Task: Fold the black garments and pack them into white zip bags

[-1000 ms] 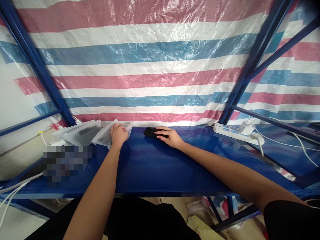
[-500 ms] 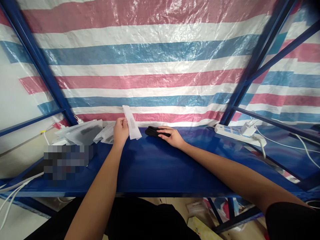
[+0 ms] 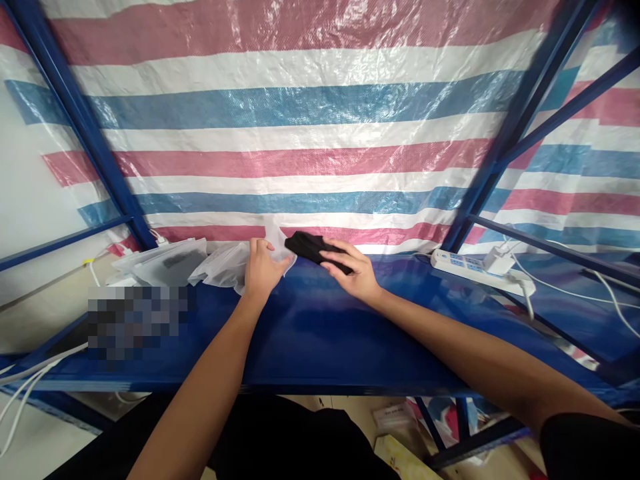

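Observation:
My left hand is closed on a translucent white plastic bag, which stands up beyond the fingers with its mouth side toward the right. In my right hand is a folded black cloth bundle, gripped at its right end and lifted off the tabletop. The bundle's left tip meets the bag's right edge; whether it is inside cannot be made out. Just left of my left hand lies a fanned pile of similar plastic bags, partly hidden by that hand.
Further left, larger clear bags rest beside a blurred-out patch. A white power strip with plugs and cables sits at the right of the blue table. Blue metal posts and a striped tarp stand behind.
The black bundle has been lifted from the table and moved up and left to the bag. My left hand has moved right, and the bag now looks spread instead of flat and narrow.

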Tool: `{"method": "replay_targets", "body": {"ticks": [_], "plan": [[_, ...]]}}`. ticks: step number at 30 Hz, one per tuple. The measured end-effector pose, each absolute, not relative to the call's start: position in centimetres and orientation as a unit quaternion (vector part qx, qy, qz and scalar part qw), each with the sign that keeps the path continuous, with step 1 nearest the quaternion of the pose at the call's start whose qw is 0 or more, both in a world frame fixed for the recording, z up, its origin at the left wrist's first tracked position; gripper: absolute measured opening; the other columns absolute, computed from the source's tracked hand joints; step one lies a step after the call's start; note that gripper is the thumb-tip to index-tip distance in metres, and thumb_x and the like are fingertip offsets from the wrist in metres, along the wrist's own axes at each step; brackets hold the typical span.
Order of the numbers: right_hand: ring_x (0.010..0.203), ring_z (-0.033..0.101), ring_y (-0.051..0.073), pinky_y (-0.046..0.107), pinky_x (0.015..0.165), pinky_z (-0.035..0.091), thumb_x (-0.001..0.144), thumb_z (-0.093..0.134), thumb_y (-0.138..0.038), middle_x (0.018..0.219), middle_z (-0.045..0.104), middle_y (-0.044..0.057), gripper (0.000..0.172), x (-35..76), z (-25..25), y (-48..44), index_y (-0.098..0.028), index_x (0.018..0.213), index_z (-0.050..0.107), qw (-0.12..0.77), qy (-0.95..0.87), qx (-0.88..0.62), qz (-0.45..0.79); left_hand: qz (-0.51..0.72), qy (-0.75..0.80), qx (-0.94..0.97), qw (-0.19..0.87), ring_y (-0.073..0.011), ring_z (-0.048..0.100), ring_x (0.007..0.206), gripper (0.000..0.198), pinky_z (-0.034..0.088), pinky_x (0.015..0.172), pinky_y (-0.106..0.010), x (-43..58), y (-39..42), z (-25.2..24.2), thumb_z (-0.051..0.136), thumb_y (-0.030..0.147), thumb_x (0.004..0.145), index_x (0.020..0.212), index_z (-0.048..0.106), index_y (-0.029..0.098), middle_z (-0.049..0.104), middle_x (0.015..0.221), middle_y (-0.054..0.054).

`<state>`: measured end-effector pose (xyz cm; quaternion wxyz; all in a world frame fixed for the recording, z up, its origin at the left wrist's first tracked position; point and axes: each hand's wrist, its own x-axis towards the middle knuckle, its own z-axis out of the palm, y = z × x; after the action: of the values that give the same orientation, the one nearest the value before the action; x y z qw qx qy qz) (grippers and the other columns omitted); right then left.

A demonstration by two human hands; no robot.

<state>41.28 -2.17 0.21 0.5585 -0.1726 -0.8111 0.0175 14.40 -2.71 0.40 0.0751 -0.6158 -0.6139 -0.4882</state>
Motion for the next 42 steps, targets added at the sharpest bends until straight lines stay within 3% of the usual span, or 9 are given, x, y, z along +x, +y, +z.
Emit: {"method": "replay_targets", "body": {"ticks": [7, 10, 13, 16, 23, 27, 32, 36, 42], "plan": [[0.153, 0.053, 0.033, 0.055, 0.118, 0.057, 0.104, 0.067, -0.016, 0.157, 0.065, 0.004, 0.044, 41.2, -0.6, -2.0, -0.033, 0.144, 0.073, 0.402, -0.885, -0.159, -0.174, -0.403, -0.564, -0.71, 0.124, -0.0316, 0.072, 0.114, 0.043, 0.058, 0.08, -0.038, 16.0, -3.4, 0.0, 0.071, 0.012, 0.092, 0.129, 0.052, 0.021, 0.055, 0.143, -0.016], [0.152, 0.052, 0.034, 0.055, 0.118, 0.055, 0.105, 0.066, -0.014, 0.158, 0.065, 0.004, 0.041, 40.8, -0.9, -1.5, -0.032, 0.14, 0.076, 0.363, -0.89, -0.181, -0.209, -0.371, -0.524, -0.754, 0.139, -0.0342, 0.065, 0.132, 0.06, 0.058, 0.099, -0.043, 16.7, -3.5, -0.3, 0.057, -0.002, 0.089, 0.145, 0.048, 0.018, 0.053, 0.151, -0.019], [0.154, 0.051, 0.034, 0.053, 0.114, 0.055, 0.106, 0.064, -0.014, 0.156, 0.067, 0.005, 0.036, 40.4, -0.9, -1.6, -0.03, 0.136, 0.077, 0.315, -0.904, -0.166, -0.235, -0.332, -0.46, -0.808, 0.161, -0.037, 0.049, 0.151, 0.08, 0.043, 0.123, -0.053, 17.1, -3.3, -0.5, 0.052, -0.008, 0.083, 0.158, 0.041, 0.018, 0.05, 0.161, -0.02], [0.155, 0.05, 0.033, 0.05, 0.11, 0.054, 0.108, 0.063, -0.017, 0.155, 0.067, 0.007, 0.032, 40.4, -0.8, -1.6, -0.027, 0.135, 0.077, 0.272, -0.916, -0.141, -0.258, -0.316, -0.407, -0.848, 0.123, -0.0371, 0.043, 0.157, 0.09, 0.035, 0.13, -0.058, 17.0, -3.2, -0.8, 0.056, -0.005, 0.079, 0.164, 0.035, 0.017, 0.044, 0.168, -0.02], [0.151, 0.053, 0.029, 0.043, 0.107, 0.053, 0.11, 0.06, -0.02, 0.158, 0.065, 0.007, 0.029, 40.7, -0.4, -1.5, -0.027, 0.132, 0.079, 0.212, -0.936, -0.112, -0.259, -0.319, -0.379, -0.868, -0.024, -0.0369, 0.051, 0.151, 0.1, 0.045, 0.127, -0.053, 17.0, -4.0, -0.8, 0.079, 0.016, 0.078, 0.168, 0.036, 0.025, 0.047, 0.166, -0.015], [0.144, 0.058, 0.03, 0.044, 0.107, 0.055, 0.107, 0.065, -0.023, 0.149, 0.07, 0.008, 0.029, 40.3, -0.2, -2.2, -0.027, 0.133, 0.078, 0.202, -0.934, -0.151, -0.251, -0.289, -0.373, -0.882, 0.007, -0.0369, 0.05, 0.152, 0.096, 0.043, 0.127, -0.053, 17.6, -4.4, -0.3, 0.08, 0.017, 0.081, 0.167, 0.038, 0.026, 0.049, 0.167, -0.013], [0.147, 0.054, 0.035, 0.05, 0.111, 0.054, 0.106, 0.064, -0.018, 0.158, 0.062, 0.013, 0.032, 40.6, 0.4, -2.5, -0.022, 0.135, 0.077, 0.226, -0.894, -0.276, -0.271, -0.312, -0.424, -0.847, 0.08, -0.0358, 0.056, 0.146, 0.079, 0.047, 0.123, -0.053, 17.4, -4.1, 0.1, 0.069, 0.012, 0.091, 0.165, 0.042, 0.023, 0.053, 0.16, -0.016], [0.148, 0.052, 0.035, 0.05, 0.108, 0.054, 0.105, 0.064, -0.016, 0.158, 0.062, 0.014, 0.031, 40.8, 0.4, -2.4, -0.021, 0.133, 0.077, 0.239, -0.886, -0.28, -0.282, -0.328, -0.406, -0.85, 0.071, -0.0364, 0.053, 0.148, 0.084, 0.044, 0.126, -0.054, 17.6, -4.2, -0.1, 0.075, 0.016, 0.089, 0.165, 0.041, 0.023, 0.053, 0.158, -0.016], [0.126, 0.066, 0.028, 0.049, 0.113, 0.05, 0.107, 0.065, -0.02, 0.125, 0.079, 0.007, 0.017, 39.6, -0.9, -1.7, -0.024, 0.108, 0.082, 0.217, -0.93, -0.116, -0.272, -0.319, -0.363, -0.875, -0.011, -0.0359, 0.048, 0.154, 0.1, 0.041, 0.13, -0.052, 18.6, -4.9, -0.5, 0.076, 0.01, 0.079, 0.169, 0.037, 0.028, 0.045, 0.169, -0.013]]}}
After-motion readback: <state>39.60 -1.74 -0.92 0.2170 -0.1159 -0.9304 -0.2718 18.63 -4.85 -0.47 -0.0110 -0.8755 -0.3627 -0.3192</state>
